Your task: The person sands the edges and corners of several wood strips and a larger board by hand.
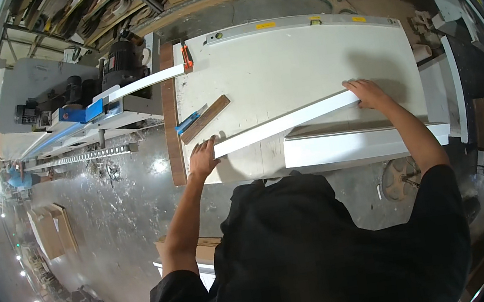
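- At the far left we see a machine [115, 67] with a dark motor and a blue bracket, from which a second white strip [144, 83] reaches right to the workbench [279, 60].
- Near the bench's left edge lie a brown wooden block [206, 119] and a blue-handled tool [189, 121], just beside each other and close to our left hand [203, 159].
- The left hand holds the left end of the long white strip [284, 123]; its fingers curl over the end, thumb side against the near edge.
- The strip runs diagonally, left-near to right-far, across the bench top.
- A wider white board [363, 144] lies near the bench's near edge, partly under the strip's right half.
- The right hand [369, 93] rests flat on the strip's right end, fingers spread, pressing rather than clasping.
- Risk, in our judgement: the flat right hand gives little grip, so the strip may slide or pivot; its left end may also strike the block.
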